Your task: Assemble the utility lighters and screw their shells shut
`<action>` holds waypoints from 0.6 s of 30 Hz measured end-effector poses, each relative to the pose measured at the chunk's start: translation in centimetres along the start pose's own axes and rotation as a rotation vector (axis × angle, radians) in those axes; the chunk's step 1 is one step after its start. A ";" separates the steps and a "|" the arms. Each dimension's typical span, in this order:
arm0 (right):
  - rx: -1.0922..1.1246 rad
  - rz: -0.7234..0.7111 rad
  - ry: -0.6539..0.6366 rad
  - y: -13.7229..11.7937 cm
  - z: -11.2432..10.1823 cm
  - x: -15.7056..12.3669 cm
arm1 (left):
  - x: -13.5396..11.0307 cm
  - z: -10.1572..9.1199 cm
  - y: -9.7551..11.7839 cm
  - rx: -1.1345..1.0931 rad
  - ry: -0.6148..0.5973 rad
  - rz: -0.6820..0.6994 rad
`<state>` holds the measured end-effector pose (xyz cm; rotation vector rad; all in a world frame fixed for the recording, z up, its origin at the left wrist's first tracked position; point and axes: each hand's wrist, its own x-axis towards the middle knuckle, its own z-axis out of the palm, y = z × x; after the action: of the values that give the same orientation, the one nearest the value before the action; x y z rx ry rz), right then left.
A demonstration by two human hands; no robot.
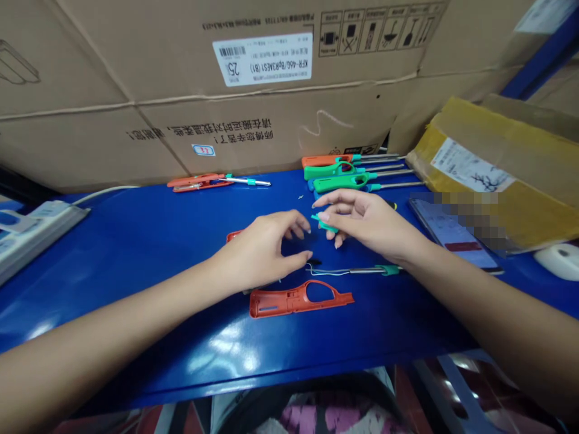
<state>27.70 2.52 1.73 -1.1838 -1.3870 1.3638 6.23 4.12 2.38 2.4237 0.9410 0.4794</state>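
Orange shell (298, 299) in front | right hand (366, 226) pinches green part (324, 224) | left hand (266, 247) loosely open

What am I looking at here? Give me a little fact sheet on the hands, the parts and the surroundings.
Surface: blue table
Right hand: pinches a small green part at its fingertips
Left hand: open, fingers curled, low over the table, holding nothing that shows
Near the hands: orange shell half; metal rod with thin wires
At the back: finished lighters, green and orange; cardboard boxes
Left edge: power strip
Right side: phone
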 end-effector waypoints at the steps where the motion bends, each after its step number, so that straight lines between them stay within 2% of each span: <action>1: 0.012 -0.007 0.024 0.0 -0.1 0.0 | 0.1 0.0 0.0 0.031 -0.072 -0.001; 4: 0.072 -0.021 0.054 -0.2 -0.3 0.0 | 0.4 0.3 -0.1 0.084 -0.207 0.038; 9: 0.214 0.060 0.040 -0.4 -0.3 -0.2 | 1.0 -0.2 0.0 0.027 -0.241 0.028; 14: 0.175 0.119 -0.005 -0.9 0.0 -0.4 | 0.0 -2.0 1.2 -0.042 -0.135 -0.019; 18: 0.026 0.136 -0.150 -1.3 0.0 -1.0 | -2.2 -2.1 1.9 -0.195 -0.034 -0.060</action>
<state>27.78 1.62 3.04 -1.1972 -1.4094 1.5897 4.70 2.02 4.82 2.2158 0.9053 0.4831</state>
